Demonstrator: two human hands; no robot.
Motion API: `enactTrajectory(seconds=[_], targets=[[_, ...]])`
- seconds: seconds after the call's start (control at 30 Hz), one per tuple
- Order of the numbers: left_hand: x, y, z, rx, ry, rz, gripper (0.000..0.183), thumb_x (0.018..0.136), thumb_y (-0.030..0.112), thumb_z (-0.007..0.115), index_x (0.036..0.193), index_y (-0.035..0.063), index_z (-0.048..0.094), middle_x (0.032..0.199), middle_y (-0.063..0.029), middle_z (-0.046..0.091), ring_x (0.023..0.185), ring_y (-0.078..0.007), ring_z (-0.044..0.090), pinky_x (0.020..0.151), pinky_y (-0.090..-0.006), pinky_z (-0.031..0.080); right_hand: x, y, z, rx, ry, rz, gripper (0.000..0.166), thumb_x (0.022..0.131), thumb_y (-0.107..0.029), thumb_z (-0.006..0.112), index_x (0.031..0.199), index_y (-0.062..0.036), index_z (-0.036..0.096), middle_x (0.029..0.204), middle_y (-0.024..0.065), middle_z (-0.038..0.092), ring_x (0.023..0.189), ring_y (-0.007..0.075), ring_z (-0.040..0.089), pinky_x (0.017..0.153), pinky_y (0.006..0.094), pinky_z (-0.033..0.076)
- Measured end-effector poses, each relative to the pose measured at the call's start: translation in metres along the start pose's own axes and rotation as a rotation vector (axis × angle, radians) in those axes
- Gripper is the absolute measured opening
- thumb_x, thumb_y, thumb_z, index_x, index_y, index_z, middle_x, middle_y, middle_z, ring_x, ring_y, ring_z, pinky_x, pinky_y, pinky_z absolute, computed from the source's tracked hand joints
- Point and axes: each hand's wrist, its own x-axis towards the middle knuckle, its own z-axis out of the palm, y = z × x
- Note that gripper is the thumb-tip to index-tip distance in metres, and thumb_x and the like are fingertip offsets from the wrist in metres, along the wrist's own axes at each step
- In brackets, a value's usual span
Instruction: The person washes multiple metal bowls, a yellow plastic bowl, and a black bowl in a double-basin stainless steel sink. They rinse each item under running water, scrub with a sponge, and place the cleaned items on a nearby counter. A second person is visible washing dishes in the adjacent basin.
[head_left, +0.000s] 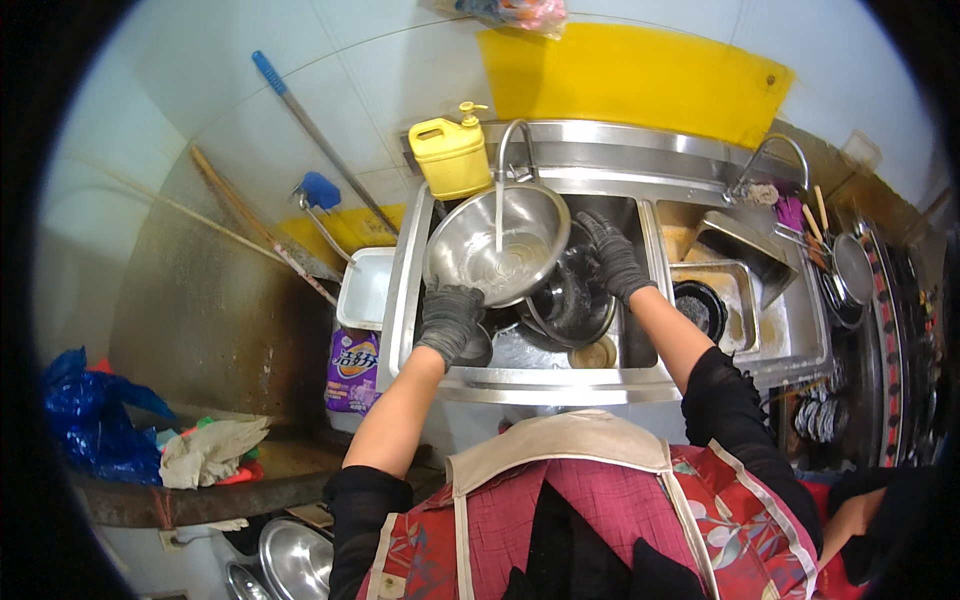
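Water runs from a curved metal faucet (516, 139) into a large stainless steel bowl (457, 232), which is tilted over the left sink basin (637, 330). My left hand (451, 319), in a dark glove, grips the bowl's near left rim. Beside the bowl's right edge is my right hand (613, 251), also gloved, its fingers spread over the basin; whether it touches a dark wet pan (574, 300) below cannot be told. Near that pan, a small round brownish item (592, 354) and a smaller metal bowl (474, 349) lie in the basin.
A yellow pump jug (451, 159) stands behind the bowl. The right basin holds metal trays (752, 307) and a black bowl (701, 311). Utensils and a strainer (853, 266) are farther right. Left are a white tub (367, 289) and long handles (322, 135). Another person's arm (855, 525) shows at lower right.
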Motion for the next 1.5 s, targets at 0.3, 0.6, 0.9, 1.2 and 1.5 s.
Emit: enactTrajectory(seconds=[0.3, 0.6, 0.9, 1.2, 1.5], targets=[[0.043, -0.043, 0.040, -0.822, 0.387, -0.260, 0.042, 0.086, 0.033, 0.054, 0.091, -0.0080, 0.057, 0.090, -0.0269, 0.058, 0.083, -0.0363, 0.055, 0.075, -0.0374, 0.044, -0.123, 0.015, 0.127, -0.004, -0.428, -0.058, 0.056, 0.070, -0.031, 0.070, 0.118, -0.0079, 0.051, 0.110, 0.0171, 0.058, 0.100, 0.0327, 0.056, 0.084, 0.0373, 0.044], [0.019, -0.047, -0.031, -1.885, 0.401, -0.540, 0.034, 0.089, 0.030, 0.053, 0.111, 0.0049, 0.051, 0.097, -0.0099, 0.057, 0.081, -0.0213, 0.057, 0.067, -0.0358, 0.052, -0.092, -0.007, 0.117, -0.029, -0.428, 0.303, 0.039, 0.077, -0.016, 0.052, 0.114, -0.0051, 0.050, 0.100, 0.0233, 0.056, 0.089, 0.0378, 0.056, 0.076, 0.0430, 0.045], [-0.047, -0.062, -0.034, -2.026, 0.597, -0.547, 0.034, 0.090, 0.024, 0.051, 0.117, 0.0056, 0.046, 0.106, -0.0108, 0.057, 0.093, -0.0272, 0.058, 0.072, -0.0431, 0.053, 0.005, -0.017, -0.016, 0.583, -0.279, 0.570, 0.056, 0.080, -0.042, 0.059, 0.112, 0.0035, 0.054, 0.079, 0.0115, 0.063, 0.073, 0.0191, 0.058, 0.072, 0.0331, 0.047], [-0.075, -0.086, -0.011, -2.042, 0.690, -0.527, 0.036, 0.089, 0.027, 0.052, 0.117, 0.0065, 0.048, 0.106, -0.0094, 0.057, 0.093, -0.0260, 0.057, 0.074, -0.0405, 0.051, 0.003, 0.028, 0.006, 1.009, -0.048, 0.511, 0.038, 0.083, -0.038, 0.060, 0.100, -0.0044, 0.062, 0.085, 0.0005, 0.061, 0.076, 0.0099, 0.054, 0.071, 0.0263, 0.045], [-0.085, -0.073, -0.019, -2.008, 0.747, -0.541, 0.040, 0.088, 0.028, 0.053, 0.120, 0.0050, 0.045, 0.110, -0.0116, 0.055, 0.097, -0.0266, 0.056, 0.077, -0.0424, 0.051, 0.013, 0.004, 0.055, 2.020, 0.050, 0.842, 0.032, 0.087, -0.025, 0.055, 0.112, -0.0048, 0.054, 0.107, 0.0120, 0.059, 0.096, 0.0257, 0.059, 0.085, 0.0392, 0.049]])
